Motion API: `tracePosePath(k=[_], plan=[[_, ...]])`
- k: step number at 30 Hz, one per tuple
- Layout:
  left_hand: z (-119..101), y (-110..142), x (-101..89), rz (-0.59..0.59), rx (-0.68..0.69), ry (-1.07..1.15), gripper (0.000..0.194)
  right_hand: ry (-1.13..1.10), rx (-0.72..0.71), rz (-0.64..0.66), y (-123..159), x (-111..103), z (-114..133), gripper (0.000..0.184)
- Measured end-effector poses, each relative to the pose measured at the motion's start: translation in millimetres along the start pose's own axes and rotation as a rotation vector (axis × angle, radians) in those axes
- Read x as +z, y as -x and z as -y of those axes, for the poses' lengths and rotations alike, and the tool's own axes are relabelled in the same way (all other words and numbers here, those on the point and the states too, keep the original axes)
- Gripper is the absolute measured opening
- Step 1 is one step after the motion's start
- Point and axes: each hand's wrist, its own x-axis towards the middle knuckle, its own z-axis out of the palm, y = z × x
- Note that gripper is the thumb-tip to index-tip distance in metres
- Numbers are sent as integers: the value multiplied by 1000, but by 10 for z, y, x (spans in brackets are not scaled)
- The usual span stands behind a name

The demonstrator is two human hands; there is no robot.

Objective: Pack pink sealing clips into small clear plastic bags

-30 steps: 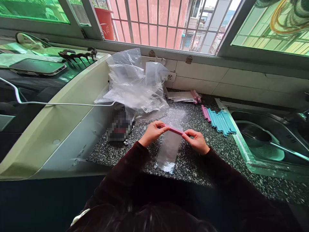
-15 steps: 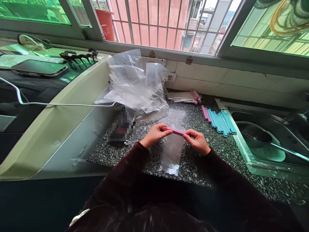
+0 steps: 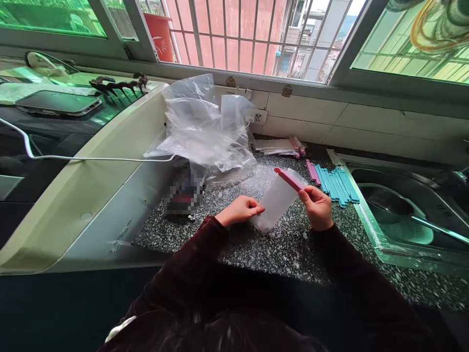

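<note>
My right hand [image 3: 318, 208] pinches the lower right end of a pink bag-sealing clip [image 3: 289, 180]. The clip lies slantwise across the top of a small clear plastic bag [image 3: 276, 204], which hangs tilted down to the left. My left hand [image 3: 240, 210] is closed at the bag's left edge, thumb and fingertips pressed together on it. To the right of my right hand, several blue sealing clips [image 3: 335, 183] lie side by side with a few pink clips [image 3: 312, 172] on the counter.
A heap of clear plastic bags [image 3: 205, 129] stands at the back left. Flat bags with pink clips [image 3: 280, 146] lie by the tiled wall. At right is a sink [image 3: 370, 230] holding a pan [image 3: 384, 201]. A white cable [image 3: 106, 158] crosses the left side; a pixelated dark object [image 3: 183, 193] sits beneath.
My left hand has let go of the clip's left end and moved down to the bag's edge. My right hand has moved right, tilting clip and bag.
</note>
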Motion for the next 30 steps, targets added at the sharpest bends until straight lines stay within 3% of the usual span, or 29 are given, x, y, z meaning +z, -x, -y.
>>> tracePosePath(k=[8,13,15,18,20,24,30], plan=[[-23,2,13,47,-45,-27,34,11,-18,-45,-7,-21,-1,32],[-18,8,5,77,-46,-77,33,10,-21,-9,-6,-17,0,30],[-20,4,-10,-23,-3,-89,31,19,-20,43,2,-11,16,30],[-42,0,-49,-306,116,-71,30,37,-25,152,28,21,64,30],[-59,2,-73,-393,209,-27,38,39,-29,228,51,61,102,31],[-70,10,-66,-328,335,72,35,29,-38,320,95,148,150,35],[-47,-1,-16,-323,356,230,33,-36,52,376,132,211,95,36]])
